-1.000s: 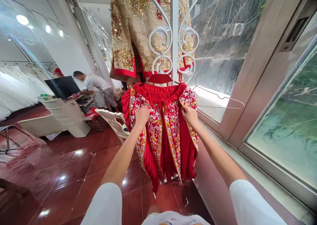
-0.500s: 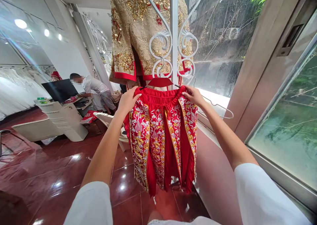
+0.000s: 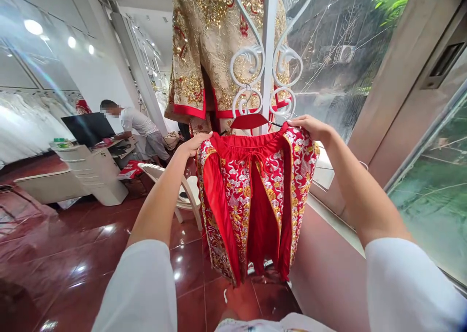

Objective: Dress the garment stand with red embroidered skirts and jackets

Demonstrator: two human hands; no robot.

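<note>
At centre frame, it's the red skirt (image 3: 236,200) hanging on its hanger (image 3: 250,121), left hand (image 3: 193,145) at the upper-left corner, right hand (image 3: 314,127) at the upper-right, set wide apart; whether either pinches can't be told. Good handling here looks like light, even tension, waistband (image 3: 251,140) level, embroidery unsnagged.

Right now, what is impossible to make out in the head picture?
Head view: red garment, its back, hidden by its own front.
Head view: gold garment, its top, cut off by the upper edge.
Head view: white chair, part of it, hidden by the left forearm.
Head view: green-and-white box, any lettering, too small.
</note>
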